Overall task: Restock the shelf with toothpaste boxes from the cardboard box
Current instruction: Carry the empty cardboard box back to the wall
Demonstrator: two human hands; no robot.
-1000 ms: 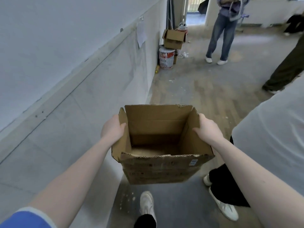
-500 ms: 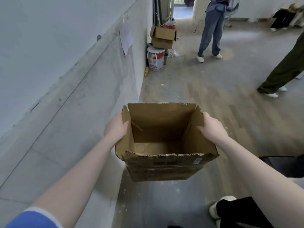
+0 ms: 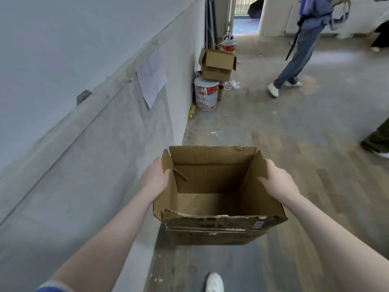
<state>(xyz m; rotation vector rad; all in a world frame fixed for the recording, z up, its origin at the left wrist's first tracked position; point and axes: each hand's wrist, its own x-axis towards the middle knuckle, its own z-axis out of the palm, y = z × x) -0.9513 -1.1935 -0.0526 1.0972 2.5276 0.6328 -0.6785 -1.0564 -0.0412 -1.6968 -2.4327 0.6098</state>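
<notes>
Carrying the cardboard box [image 3: 219,199] at centre frame, we grip it w/ both hands: left hand [image 3: 154,178] curled over the left wall, right hand [image 3: 275,181] over the right wall, equally near. Box looks empty inside; no toothpaste boxes or shelf in view, so the next move probably depends on where we set it down.

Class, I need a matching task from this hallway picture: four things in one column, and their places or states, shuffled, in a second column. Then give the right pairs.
Things
1. cardboard box
2. paint bucket
3. sheet of paper
4. white shoe

Places or states
A. hangs on the wall
B. stands on the floor under a second carton
C. held off the floor by the left hand and right hand, nothing visible inside
D. at the bottom edge of the picture

Pairs: 1-C, 2-B, 3-A, 4-D
</notes>
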